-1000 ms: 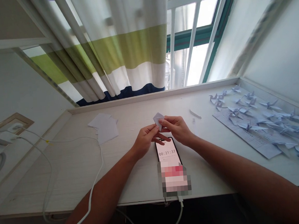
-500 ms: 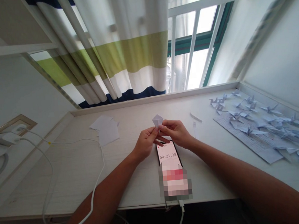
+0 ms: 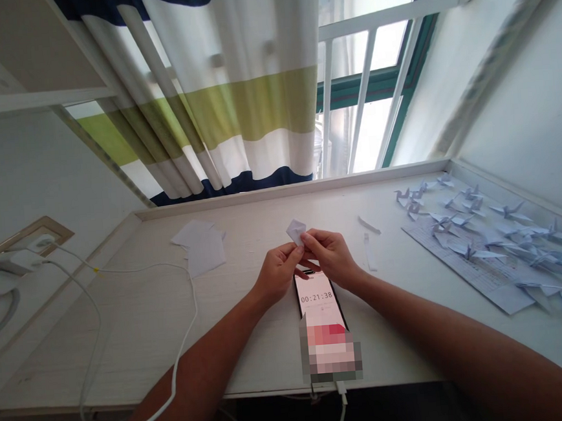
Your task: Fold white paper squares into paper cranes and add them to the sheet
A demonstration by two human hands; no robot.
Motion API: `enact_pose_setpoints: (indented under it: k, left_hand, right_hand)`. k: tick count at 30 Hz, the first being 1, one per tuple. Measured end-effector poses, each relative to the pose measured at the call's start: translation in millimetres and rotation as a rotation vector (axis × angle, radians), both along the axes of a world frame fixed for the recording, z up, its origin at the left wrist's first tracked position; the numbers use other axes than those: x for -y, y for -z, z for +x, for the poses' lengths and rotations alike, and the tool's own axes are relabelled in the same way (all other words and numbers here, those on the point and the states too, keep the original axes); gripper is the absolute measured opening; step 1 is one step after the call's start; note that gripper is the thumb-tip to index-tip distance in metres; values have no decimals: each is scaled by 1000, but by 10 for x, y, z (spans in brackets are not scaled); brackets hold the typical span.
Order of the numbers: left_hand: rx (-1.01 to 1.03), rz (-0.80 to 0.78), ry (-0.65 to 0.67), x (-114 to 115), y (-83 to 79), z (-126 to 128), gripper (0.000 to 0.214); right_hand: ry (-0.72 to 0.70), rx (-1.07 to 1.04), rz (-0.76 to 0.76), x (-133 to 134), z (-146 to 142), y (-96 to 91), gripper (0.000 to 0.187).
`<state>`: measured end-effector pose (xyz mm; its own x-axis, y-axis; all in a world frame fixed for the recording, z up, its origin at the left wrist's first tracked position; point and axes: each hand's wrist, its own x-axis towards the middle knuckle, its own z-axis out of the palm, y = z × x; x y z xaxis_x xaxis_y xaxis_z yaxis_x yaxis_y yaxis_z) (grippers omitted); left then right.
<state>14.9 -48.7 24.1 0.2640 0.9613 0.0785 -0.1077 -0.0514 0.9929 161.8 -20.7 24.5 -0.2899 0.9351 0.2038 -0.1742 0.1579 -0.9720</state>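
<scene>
- Right now both hands meet over the middle of the bench (image 3: 138, 312), just above the far end of a phone (image 3: 319, 297).
- Left hand (image 3: 277, 274): the fingers are curled in. Thumb and forefinger are closed narrowly on the lower left edge of a small folded paper (image 3: 295, 229).
- Right hand (image 3: 332, 256): it is curled the same way. Its thumb and forefinger tips pinch the same folded paper from the right side, with the other fingers tucked beneath.
- The folded paper is white and is held in the air between the fingertips of the two hands. Its pointed part sticks up and leans left, clear of the bench surface.
- The phone lies flat with its screen up, showing a timer at 00:21:38. Its near end is blurred out.
- A white cable (image 3: 184, 309) runs from a charger (image 3: 16, 260) at the wall socket on the left, across the bench and off its front edge.
- A loose stack of white paper squares (image 3: 200, 244) lies to the left, well apart from the hands.
- Narrow paper strips (image 3: 370, 255) lie near the right hand, on its right.
- Many folded paper cranes (image 3: 499, 232) are spread at the far right, several of them over a printed sheet (image 3: 485, 277).
- A striped curtain (image 3: 234, 104) hangs behind the bench, beside white window bars (image 3: 364, 100).
</scene>
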Motion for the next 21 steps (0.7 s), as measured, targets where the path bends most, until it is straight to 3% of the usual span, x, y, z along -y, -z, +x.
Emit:
enact_pose_setpoints:
  k: [10, 21]
  left_hand:
    - [-96, -55, -35, 10, 28, -16, 43]
    - [-44, -87, -8, -15, 10, -16, 51]
  right_hand:
    - [101, 111, 125, -55, 68, -77, 42]
    - [78, 124, 122, -74, 56, -18, 44]
